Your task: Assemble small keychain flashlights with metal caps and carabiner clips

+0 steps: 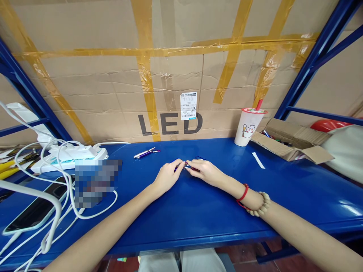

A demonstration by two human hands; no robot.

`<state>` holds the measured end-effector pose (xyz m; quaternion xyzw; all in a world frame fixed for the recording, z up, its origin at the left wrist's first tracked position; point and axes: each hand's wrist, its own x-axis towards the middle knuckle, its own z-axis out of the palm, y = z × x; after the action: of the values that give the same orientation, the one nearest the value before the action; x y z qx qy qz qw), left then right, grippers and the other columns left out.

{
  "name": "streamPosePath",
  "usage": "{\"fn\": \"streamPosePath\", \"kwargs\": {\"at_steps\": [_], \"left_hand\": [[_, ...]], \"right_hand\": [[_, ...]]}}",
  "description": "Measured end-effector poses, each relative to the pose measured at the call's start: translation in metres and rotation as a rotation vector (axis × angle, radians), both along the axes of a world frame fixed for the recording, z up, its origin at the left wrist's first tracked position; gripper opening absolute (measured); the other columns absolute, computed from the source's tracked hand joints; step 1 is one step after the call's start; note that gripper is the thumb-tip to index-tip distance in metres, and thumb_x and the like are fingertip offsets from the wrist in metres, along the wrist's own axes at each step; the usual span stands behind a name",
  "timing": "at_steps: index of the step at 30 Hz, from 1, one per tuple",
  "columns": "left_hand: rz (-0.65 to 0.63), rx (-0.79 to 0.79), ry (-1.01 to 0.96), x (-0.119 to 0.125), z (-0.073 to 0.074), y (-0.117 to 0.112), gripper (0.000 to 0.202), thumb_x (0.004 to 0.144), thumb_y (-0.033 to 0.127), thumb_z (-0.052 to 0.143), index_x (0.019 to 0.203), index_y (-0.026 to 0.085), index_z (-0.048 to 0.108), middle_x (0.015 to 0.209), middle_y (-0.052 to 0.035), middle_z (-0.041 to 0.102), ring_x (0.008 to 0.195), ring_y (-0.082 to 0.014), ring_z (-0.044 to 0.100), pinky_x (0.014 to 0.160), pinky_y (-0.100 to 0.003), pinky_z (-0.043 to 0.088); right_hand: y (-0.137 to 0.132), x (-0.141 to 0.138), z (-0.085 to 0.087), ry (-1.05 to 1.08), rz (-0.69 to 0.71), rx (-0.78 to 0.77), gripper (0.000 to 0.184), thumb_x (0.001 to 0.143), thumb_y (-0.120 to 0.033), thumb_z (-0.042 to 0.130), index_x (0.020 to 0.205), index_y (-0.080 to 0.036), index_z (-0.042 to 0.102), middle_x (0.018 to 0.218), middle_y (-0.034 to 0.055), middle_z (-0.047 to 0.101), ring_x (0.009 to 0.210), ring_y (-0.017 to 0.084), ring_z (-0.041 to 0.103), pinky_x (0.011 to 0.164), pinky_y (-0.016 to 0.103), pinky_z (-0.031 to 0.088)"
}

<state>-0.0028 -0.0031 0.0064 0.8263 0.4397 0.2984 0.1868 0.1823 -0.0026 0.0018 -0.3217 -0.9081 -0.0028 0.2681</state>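
Both my hands meet at the middle of the blue shelf top [198, 211]. My left hand [168, 175] and my right hand [204, 172] pinch the two ends of a small pen-like object [185, 166], purple and silver, held just above the surface. A blue loop [199, 158] lies right behind my right hand. My right wrist wears a red cord and a bead bracelet. Further back on the left lie two loose pens [146, 152], one silver and one purple.
A white drink cup [248, 128] with a red straw stands at the back right beside an open cardboard box [289, 142] of pens. A white paper strip [258, 160] lies near it. A power strip [70, 155], white cables and a phone [34, 209] fill the left.
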Motion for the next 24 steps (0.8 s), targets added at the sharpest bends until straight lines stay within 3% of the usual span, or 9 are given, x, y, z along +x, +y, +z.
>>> {"fn": "streamPosePath", "kwargs": {"at_steps": [8,13,16,20,24], "left_hand": [[0.032,0.003,0.035,-0.0006,0.0020,-0.0001,0.030,0.091,0.037,0.031,0.082,0.022,0.056,0.078,0.0008,0.063,0.073,-0.0155,0.058,0.068,-0.023,0.040],[-0.063,-0.009,-0.088,0.0012,0.0035,-0.0021,0.026,0.090,0.036,0.035,0.092,0.021,0.056,0.081,0.0005,0.062,0.071,-0.0134,0.056,0.067,-0.022,0.040],[-0.104,-0.036,-0.156,0.0028,0.0060,-0.0039,0.027,0.089,0.036,0.038,0.103,0.018,0.051,0.073,0.0007,0.059,0.062,-0.0118,0.053,0.063,-0.022,0.040],[-0.142,-0.062,-0.144,0.0042,0.0053,-0.0047,0.027,0.090,0.034,0.034,0.101,0.017,0.052,0.062,0.0024,0.055,0.054,-0.0104,0.049,0.058,-0.021,0.040],[-0.176,0.008,-0.067,0.0068,0.0001,-0.0067,0.023,0.088,0.033,0.040,0.095,0.020,0.057,0.078,-0.0004,0.062,0.066,-0.0129,0.056,0.064,-0.023,0.042]], "right_hand": [[-0.0028,-0.0018,0.0034,0.074,0.006,-0.055,0.029,0.093,-0.030,0.034,0.083,-0.015,0.057,0.069,0.0035,0.054,0.061,0.013,0.047,0.062,0.026,0.040],[-0.0029,-0.0023,0.0036,0.205,-0.026,-0.047,0.030,0.093,-0.032,0.036,0.088,-0.014,0.059,0.068,0.0032,0.054,0.060,0.012,0.046,0.059,0.024,0.039],[-0.0018,-0.0014,0.0030,0.301,-0.078,-0.024,0.031,0.092,-0.034,0.036,0.090,-0.014,0.061,0.068,0.0032,0.053,0.060,0.012,0.048,0.058,0.024,0.041],[-0.0027,-0.0019,0.0031,0.379,-0.091,-0.024,0.030,0.092,-0.034,0.037,0.093,-0.016,0.061,0.073,0.0040,0.055,0.064,0.013,0.050,0.063,0.025,0.042],[-0.0024,-0.0034,0.0023,0.423,-0.120,-0.039,0.031,0.093,-0.034,0.036,0.101,-0.016,0.060,0.077,0.0044,0.056,0.067,0.013,0.052,0.064,0.025,0.043]]}}
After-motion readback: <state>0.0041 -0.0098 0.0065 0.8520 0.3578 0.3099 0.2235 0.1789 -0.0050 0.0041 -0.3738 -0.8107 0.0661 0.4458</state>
